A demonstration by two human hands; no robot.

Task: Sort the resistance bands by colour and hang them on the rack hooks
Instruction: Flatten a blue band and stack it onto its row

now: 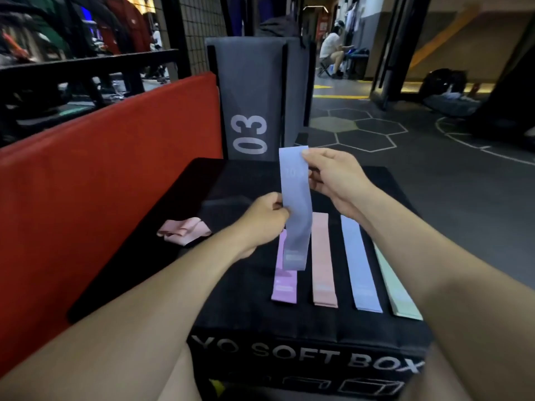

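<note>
Nearest me, the black padded soft box surface point(237, 302) carries a crumpled pink fabric band point(185, 230), then flat lilac point(282, 285), peach point(322, 259), blue point(360, 264) and mint point(398, 287) bands. I judge sorting nearly done, hanging unstarted: my left hand point(265, 217) and right hand point(333, 178) pinch a periwinkle band point(295, 198) above the lilac one.

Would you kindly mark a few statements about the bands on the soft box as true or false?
1. Both hands hold the raised blue band. True: left hand pinches its middle, right hand its top.
2. Four bands lie flat side by side on the black box. True.
3. The green band lies leftmost. False: it is rightmost; the purple band is leftmost.
4. The crumpled pink band hangs on a hook. False: it lies on the box.
</note>
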